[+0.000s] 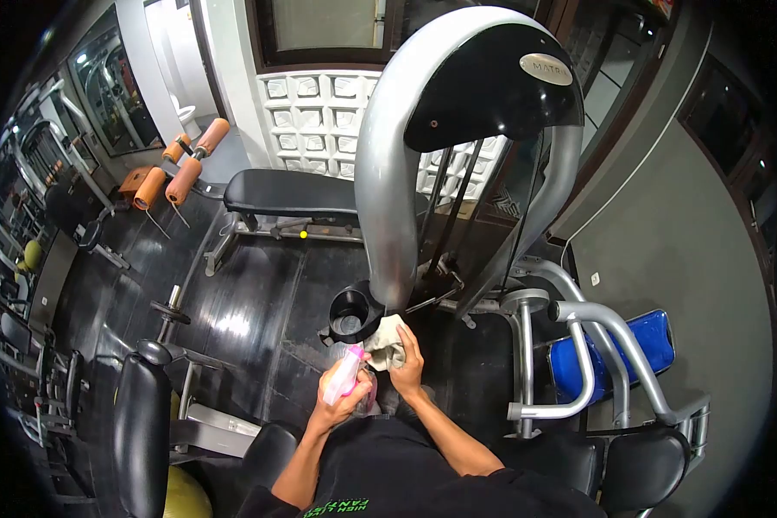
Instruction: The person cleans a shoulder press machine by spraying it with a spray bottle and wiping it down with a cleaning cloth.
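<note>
Wrapped round a pink and white spray bottle point(345, 375) is my left hand point(347, 390), low in the middle of the view. Just to its right, my right hand point(407, 364) holds a pale cloth point(386, 344), its fingers along the cloth's right side. The cloth is bunched and has greyish patches. Beside both hands, a black cup holder point(351, 312) is fixed near the foot of the machine's silver frame point(387, 198). The lower part of the bottle is partly hidden by my left hand.
A black padded bench point(291, 192) stands ahead to the left. Silver tube handles point(578, 363) and a blue pad point(652, 341) are at the right. A black upright pad point(142, 432) is near on the left, with black seat pads point(643, 466) at the lower right.
</note>
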